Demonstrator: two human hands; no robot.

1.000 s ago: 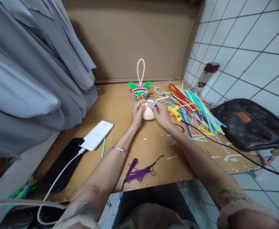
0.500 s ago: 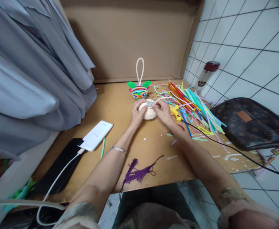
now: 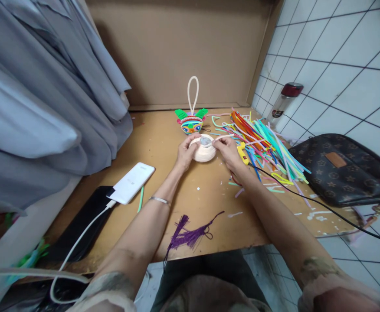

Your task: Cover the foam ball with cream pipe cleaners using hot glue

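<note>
At the middle of the table sits a round cream coil point(image 3: 204, 154) with a greyish centre opening. My left hand point(image 3: 186, 152) grips its left side, fingers behind and thumb in front. The fingers of my right hand point(image 3: 226, 149) pinch a pale strip point(image 3: 224, 137) at the coil's right edge, and the strip's free end points right. Just behind the coil stands a colourful animal-face ornament point(image 3: 191, 123) with green ears and a tall white loop point(image 3: 193, 93).
Right of my hand lie a yellow glue gun point(image 3: 243, 154) and a heap of coloured pipe cleaners point(image 3: 261, 138). Further right are a brown patterned bag point(image 3: 342, 169) and a bottle point(image 3: 283, 102). Nearer are a purple tassel point(image 3: 190, 236) and a white power bank point(image 3: 130, 183).
My right hand has shifted slightly right along the coil's edge, and the strip's free end looks shorter. The whole view has moved a little.
</note>
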